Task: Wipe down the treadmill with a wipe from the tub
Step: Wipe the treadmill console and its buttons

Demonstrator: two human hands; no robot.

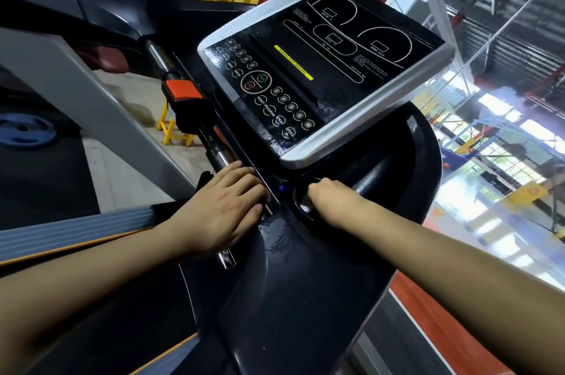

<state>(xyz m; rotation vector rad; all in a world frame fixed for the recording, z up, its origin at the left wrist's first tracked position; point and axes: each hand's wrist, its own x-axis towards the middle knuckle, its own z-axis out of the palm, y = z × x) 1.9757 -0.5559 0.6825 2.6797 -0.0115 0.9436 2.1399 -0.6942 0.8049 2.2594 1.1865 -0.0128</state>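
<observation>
Black glossy plastic covers most of the treadmill (305, 267), whose console (321, 68) sits tilted in a silver frame, printed with round buttons marked start, reset, program and speed, and a yellow strip across its middle. Damp streaks show on the console's lower corner and on the black tray below it. The left hand (226, 209) lies flat with fingers straight and together, resting on the edge of the tray just beside the chrome handlebar (224, 157), which carries an orange clip (180, 90) farther up. The right hand (321, 191) reaches down into the round cup holder (302, 209) in the tray; its fingers are hidden inside the recess, so I cannot tell whether they are curled on anything, though a pale patch at the bottom may be a wipe. The two hands are near each other but apart. Beyond the machine, a blue weight plate (24, 130) lies on the floor at left.
</observation>
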